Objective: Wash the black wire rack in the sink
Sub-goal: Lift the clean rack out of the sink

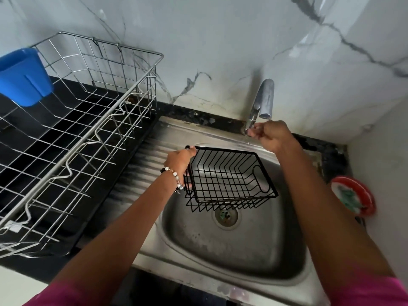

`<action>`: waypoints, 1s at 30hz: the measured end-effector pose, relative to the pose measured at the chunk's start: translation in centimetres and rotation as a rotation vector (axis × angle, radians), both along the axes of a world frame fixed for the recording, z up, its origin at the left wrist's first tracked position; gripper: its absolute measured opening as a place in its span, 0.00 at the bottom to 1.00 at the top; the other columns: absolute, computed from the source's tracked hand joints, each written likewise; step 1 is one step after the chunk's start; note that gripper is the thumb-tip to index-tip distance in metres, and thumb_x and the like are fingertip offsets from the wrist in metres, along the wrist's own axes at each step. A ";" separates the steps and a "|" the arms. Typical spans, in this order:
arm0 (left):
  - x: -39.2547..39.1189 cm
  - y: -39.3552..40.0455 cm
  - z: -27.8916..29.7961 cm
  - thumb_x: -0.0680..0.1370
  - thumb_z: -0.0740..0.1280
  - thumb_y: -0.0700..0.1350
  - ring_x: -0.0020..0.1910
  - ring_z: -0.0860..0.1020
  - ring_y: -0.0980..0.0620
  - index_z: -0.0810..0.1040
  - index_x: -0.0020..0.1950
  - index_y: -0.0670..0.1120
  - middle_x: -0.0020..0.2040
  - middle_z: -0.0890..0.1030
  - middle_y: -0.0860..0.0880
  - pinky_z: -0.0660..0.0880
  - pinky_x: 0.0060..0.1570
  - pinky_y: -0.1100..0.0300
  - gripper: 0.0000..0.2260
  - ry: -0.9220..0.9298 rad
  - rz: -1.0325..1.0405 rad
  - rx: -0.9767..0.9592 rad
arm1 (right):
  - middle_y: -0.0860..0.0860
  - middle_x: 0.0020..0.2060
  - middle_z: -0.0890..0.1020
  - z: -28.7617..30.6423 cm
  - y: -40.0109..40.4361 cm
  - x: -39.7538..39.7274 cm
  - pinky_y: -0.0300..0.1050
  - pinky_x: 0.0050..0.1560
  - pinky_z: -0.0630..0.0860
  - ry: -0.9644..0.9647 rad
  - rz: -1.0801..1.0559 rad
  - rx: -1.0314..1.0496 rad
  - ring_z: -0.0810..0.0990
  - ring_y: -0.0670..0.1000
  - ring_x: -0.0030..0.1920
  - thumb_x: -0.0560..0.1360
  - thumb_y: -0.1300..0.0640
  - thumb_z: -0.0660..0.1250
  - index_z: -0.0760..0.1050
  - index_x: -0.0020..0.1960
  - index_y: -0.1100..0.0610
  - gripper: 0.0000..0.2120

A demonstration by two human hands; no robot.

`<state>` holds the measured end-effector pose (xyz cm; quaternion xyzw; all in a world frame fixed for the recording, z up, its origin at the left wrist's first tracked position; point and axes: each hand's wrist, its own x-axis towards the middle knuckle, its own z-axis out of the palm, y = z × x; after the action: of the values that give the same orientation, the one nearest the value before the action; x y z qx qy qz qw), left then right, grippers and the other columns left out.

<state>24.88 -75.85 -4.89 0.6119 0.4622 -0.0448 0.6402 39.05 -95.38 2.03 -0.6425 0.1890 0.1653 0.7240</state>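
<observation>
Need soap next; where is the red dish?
In the head view, the red dish sits at the right, beside the sink rim, past the right forearm.

White marbled wall (220, 40), black countertop (33, 133), steel dish rack (88, 120)

Both arms were stretched out over the sink (293, 250). The left hand (180, 161) was above the sink's left edge, fingers curled tight around the corner of the black wire rack (229, 177), holding it up over the sink's middle. A bead bracelet (174, 176) sat on that wrist. The right hand (270, 135) was at the back of the sink, fingers pinched on the tap (262, 100) handle. Pink sleeves showed near both shoulders.
</observation>
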 end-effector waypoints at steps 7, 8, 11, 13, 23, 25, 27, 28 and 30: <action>-0.8 -0.4 0.0 0.60 0.71 0.63 0.50 0.80 0.41 0.81 0.53 0.49 0.52 0.80 0.45 0.76 0.53 0.40 0.27 -0.027 -0.018 0.029 | 0.61 0.39 0.79 -1.4 -4.8 -5.2 0.45 0.35 0.74 -0.075 0.316 -0.473 0.77 0.52 0.34 0.78 0.68 0.61 0.76 0.45 0.69 0.07; -1.1 -0.6 0.4 0.62 0.72 0.62 0.49 0.80 0.42 0.81 0.52 0.48 0.51 0.80 0.45 0.77 0.52 0.40 0.25 -0.048 -0.024 0.034 | 0.61 0.41 0.81 -2.3 -5.4 -6.0 0.46 0.38 0.76 -0.125 0.339 -0.603 0.78 0.51 0.35 0.77 0.68 0.62 0.78 0.46 0.68 0.06; -2.0 -1.1 1.3 0.70 0.72 0.56 0.43 0.81 0.45 0.81 0.51 0.46 0.48 0.80 0.45 0.81 0.40 0.43 0.17 -0.107 -0.067 0.009 | 0.58 0.54 0.82 -5.1 -7.0 -8.2 0.48 0.55 0.75 -0.210 0.327 -0.857 0.80 0.54 0.51 0.74 0.64 0.70 0.78 0.57 0.61 0.12; -2.5 -1.5 1.7 0.73 0.72 0.54 0.42 0.80 0.47 0.81 0.53 0.46 0.46 0.80 0.47 0.80 0.35 0.45 0.15 -0.146 -0.106 -0.014 | 0.55 0.61 0.78 -6.7 -8.0 -9.5 0.48 0.55 0.75 -0.179 0.332 -0.802 0.78 0.56 0.58 0.72 0.60 0.73 0.73 0.65 0.58 0.23; -2.8 -1.7 3.1 0.81 0.62 0.48 0.64 0.73 0.52 0.72 0.70 0.44 0.62 0.77 0.54 0.70 0.61 0.49 0.19 -0.557 -0.310 0.016 | 0.51 0.45 0.83 -6.1 -9.7 -12.4 0.51 0.43 0.72 -0.004 0.057 -0.024 0.78 0.54 0.49 0.72 0.51 0.69 0.82 0.48 0.52 0.08; -3.0 -1.3 3.0 0.79 0.60 0.58 0.71 0.68 0.48 0.68 0.73 0.41 0.69 0.73 0.53 0.61 0.71 0.45 0.28 -0.612 -0.246 -0.173 | 0.51 0.43 0.82 -5.4 -9.8 -13.0 0.53 0.54 0.73 -0.082 0.005 0.184 0.78 0.54 0.51 0.65 0.55 0.74 0.81 0.47 0.56 0.12; -3.3 -1.2 3.1 0.73 0.55 0.72 0.74 0.65 0.46 0.67 0.74 0.47 0.73 0.69 0.49 0.60 0.72 0.44 0.39 -0.567 -0.147 -0.331 | 0.51 0.43 0.83 -4.7 -10.0 -13.7 0.52 0.58 0.73 -0.175 -0.049 0.287 0.79 0.53 0.51 0.69 0.60 0.68 0.79 0.46 0.59 0.07; -3.4 -1.2 3.1 0.72 0.52 0.74 0.74 0.65 0.45 0.65 0.75 0.49 0.74 0.67 0.48 0.61 0.72 0.44 0.40 -0.487 -0.107 -0.346 | 0.51 0.43 0.84 -4.3 -10.1 -14.0 0.48 0.55 0.73 -0.230 -0.058 0.342 0.79 0.52 0.49 0.69 0.61 0.65 0.78 0.44 0.59 0.05; -3.6 -1.3 3.4 0.73 0.48 0.75 0.75 0.62 0.41 0.64 0.76 0.47 0.75 0.64 0.43 0.56 0.73 0.43 0.41 -0.261 -0.099 -0.394 | 0.53 0.43 0.85 -3.7 -10.2 -14.6 0.41 0.46 0.72 -0.341 -0.077 0.499 0.80 0.53 0.48 0.67 0.58 0.65 0.75 0.41 0.57 0.04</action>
<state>21.24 -77.11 -1.46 0.4975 0.3276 -0.0860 0.7986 24.42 -105.58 -1.65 -0.4557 0.0427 0.0688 0.8865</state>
